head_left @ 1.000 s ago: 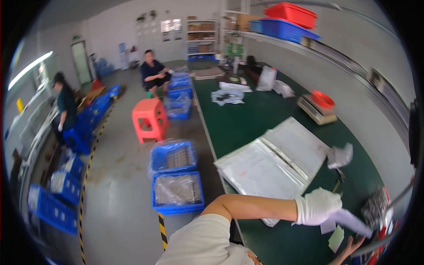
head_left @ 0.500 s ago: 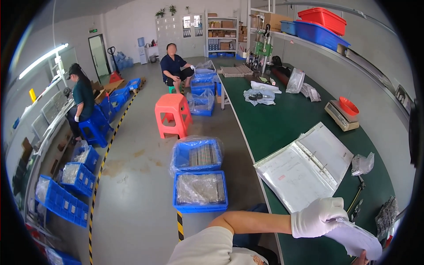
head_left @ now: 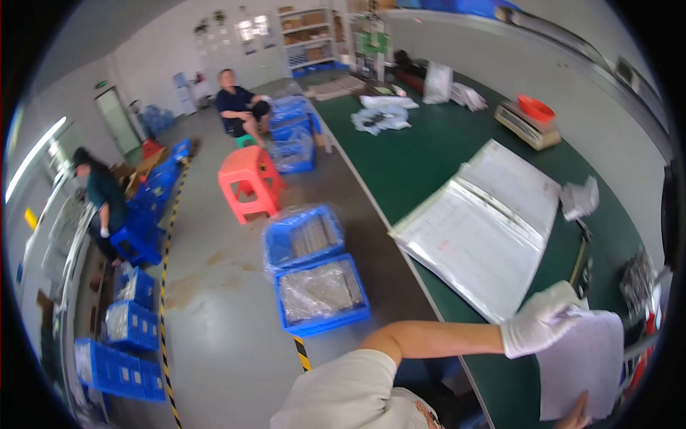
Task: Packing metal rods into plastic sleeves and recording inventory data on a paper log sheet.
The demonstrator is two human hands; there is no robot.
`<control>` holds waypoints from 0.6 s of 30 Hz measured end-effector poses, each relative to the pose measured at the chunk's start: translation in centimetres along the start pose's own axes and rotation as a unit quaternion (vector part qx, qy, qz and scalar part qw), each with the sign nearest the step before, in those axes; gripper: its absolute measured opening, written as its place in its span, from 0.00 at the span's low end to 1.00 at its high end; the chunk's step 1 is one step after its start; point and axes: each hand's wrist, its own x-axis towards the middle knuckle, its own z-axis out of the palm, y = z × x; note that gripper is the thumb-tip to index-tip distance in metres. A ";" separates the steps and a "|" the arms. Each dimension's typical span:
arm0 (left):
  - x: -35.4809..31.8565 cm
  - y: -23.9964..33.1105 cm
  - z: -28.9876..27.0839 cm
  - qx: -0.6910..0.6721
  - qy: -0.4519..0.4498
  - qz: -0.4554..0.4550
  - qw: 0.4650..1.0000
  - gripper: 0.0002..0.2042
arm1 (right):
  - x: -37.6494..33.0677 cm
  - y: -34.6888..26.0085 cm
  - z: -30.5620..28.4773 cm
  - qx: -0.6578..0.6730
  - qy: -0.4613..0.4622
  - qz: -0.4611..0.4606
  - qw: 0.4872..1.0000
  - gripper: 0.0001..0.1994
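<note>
White-gloved left hand [head_left: 541, 319]: pinching paper [head_left: 582, 365].
Bare right hand [head_left: 575, 415], paper's six o'clock: touching; grip cannot be told.
Binder [head_left: 464, 243], paper's eleven o'clock: already open.
Paper: not yet set down.

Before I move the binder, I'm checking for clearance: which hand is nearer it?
Left. The gloved left hand is by the near corner of the binder; the right hand is farther off, low on the paper.
</note>
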 end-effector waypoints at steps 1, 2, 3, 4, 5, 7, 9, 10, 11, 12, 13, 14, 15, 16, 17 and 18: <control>-0.8 -1.2 -0.2 0.042 -0.005 0.001 0.999 0.09 | -0.1 1.6 -0.1 -0.113 -0.067 -0.035 0.991 0.39; -1.8 -2.7 -0.7 0.045 -0.005 -0.061 0.997 0.09 | -4.0 -4.4 11.1 -0.125 0.108 -0.032 0.986 0.18; -2.9 -4.4 -0.9 0.023 -0.012 -0.121 0.992 0.09 | -5.1 -5.7 13.4 -0.127 0.106 -0.080 0.983 0.12; -4.3 -5.7 -1.7 0.001 -0.042 -0.227 0.973 0.09 | -5.6 -5.9 13.8 -0.195 0.096 -0.031 0.976 0.12; -4.7 -6.3 -2.7 -0.001 -0.091 -0.326 0.941 0.11 | -6.2 -5.7 15.1 -0.202 0.093 -0.029 0.975 0.12; -5.8 -8.0 -4.5 -0.011 -0.082 -0.382 0.920 0.11 | -6.0 -4.3 17.4 -0.112 0.101 -0.014 0.988 0.12; -5.1 -8.2 -4.5 0.010 -0.056 -0.344 0.937 0.11 | -5.3 -5.5 19.3 -0.100 0.116 -0.017 0.988 0.11; -4.2 -7.4 -4.1 -0.011 -0.057 -0.368 0.928 0.11 | -4.9 -6.0 19.4 -0.097 0.115 -0.009 0.989 0.11; -3.4 -6.7 -3.1 0.003 -0.073 -0.378 0.923 0.10 | -5.0 -7.2 18.5 -0.108 0.154 -0.020 0.982 0.11; -3.1 -6.3 -2.3 0.041 -0.104 -0.355 0.928 0.11 | -5.1 -8.5 17.4 -0.110 0.114 0.006 0.987 0.10; -3.0 -5.8 -2.0 0.041 -0.128 -0.393 0.909 0.11 | -5.3 -9.7 16.5 -0.111 0.076 0.033 0.990 0.09; -3.1 -5.4 -1.9 0.050 -0.149 -0.424 0.892 0.11 | -5.6 -10.3 15.6 -0.129 0.054 0.067 0.988 0.10; -2.9 -4.5 -2.3 0.068 -0.165 -0.480 0.859 0.11 | -6.1 -11.2 15.2 -0.141 0.033 0.098 0.985 0.11; -3.5 -4.1 -2.9 0.061 -0.150 -0.497 0.852 0.12 | -6.3 -11.1 15.5 -0.153 0.016 0.069 0.986 0.13; -3.5 -3.7 -3.3 0.100 -0.168 -0.495 0.847 0.13 | -6.3 -10.9 16.0 -0.168 0.000 0.041 0.985 0.15; -4.2 -3.7 -3.4 0.073 -0.138 -0.502 0.851 0.13 | -6.2 -10.2 16.0 -0.263 -0.011 0.012 0.965 0.17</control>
